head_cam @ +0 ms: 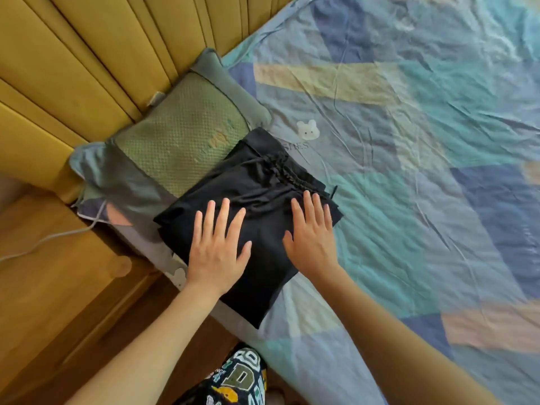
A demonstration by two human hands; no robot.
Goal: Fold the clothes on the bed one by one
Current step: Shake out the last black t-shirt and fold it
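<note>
Bed (409,171): patchwork sheet in blue, teal, cream and peach, creased; carries every item below

Headboard (73,54): mustard-yellow padded panels along the bed's head end

Bedside cabinet (58,287): wooden, beside the bed at the lower left; a white cable (43,241) trails over its top

Pillow (175,135): green waffle-textured centre with grey border, set against the headboard; its near corner lies just beside the garment

Black drawstring shorts (263,182): the task's garment, folded into a compact rectangle near the bed's edge, between the pillow and the open sheet; gathered waistband and cord on the far side. Judged to be at the pressing stage of the fold, laid at the bed's edge probably to keep it within easy reach

Left hand (217,249): palm down on the near left part of the shorts, fingers straight and spread wide, holding nothing; likely flattening the layers

Right hand (312,238): palm down on the right part, fingers straight and close together, gripping nothing; likely doing the same

Bear motif (306,129): small, white, on the sheet just beyond the shorts
</note>
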